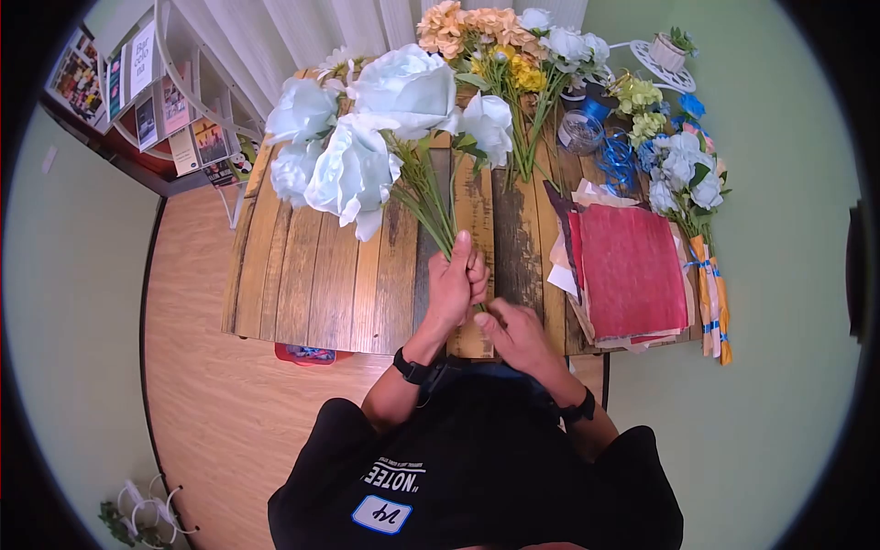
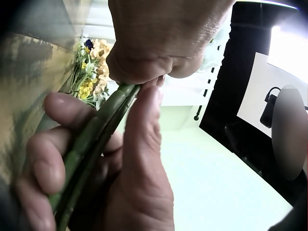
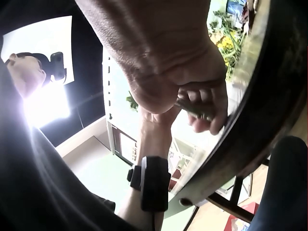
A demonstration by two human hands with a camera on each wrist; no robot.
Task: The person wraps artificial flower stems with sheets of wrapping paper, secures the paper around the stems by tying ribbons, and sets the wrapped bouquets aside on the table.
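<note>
My left hand (image 1: pixel 453 286) grips a bunch of large pale blue artificial roses (image 1: pixel 353 170) by its green stems (image 1: pixel 429 206), thumb up along them. The blooms lean to the left over the wooden table (image 1: pixel 353 293). Just below, my right hand (image 1: pixel 522 337) is at the lower stem ends. The left wrist view shows the right hand's fingers (image 2: pixel 48 175) curled round the thick stems (image 2: pixel 91 139), its thumb lying alongside. In the right wrist view, a short piece of stem (image 3: pixel 192 109) shows between the right palm and fingers.
Peach flowers (image 1: pixel 486 32), yellow flowers (image 1: pixel 527 73) and white ones lie at the back. On the right are red wrapping sheets (image 1: pixel 632 270), blue ribbon (image 1: pixel 616 165) and wrapped blue flowers (image 1: pixel 683 170). A book rack (image 1: pixel 179 101) stands left; a red container (image 1: pixel 312 354) sits below the table's front edge.
</note>
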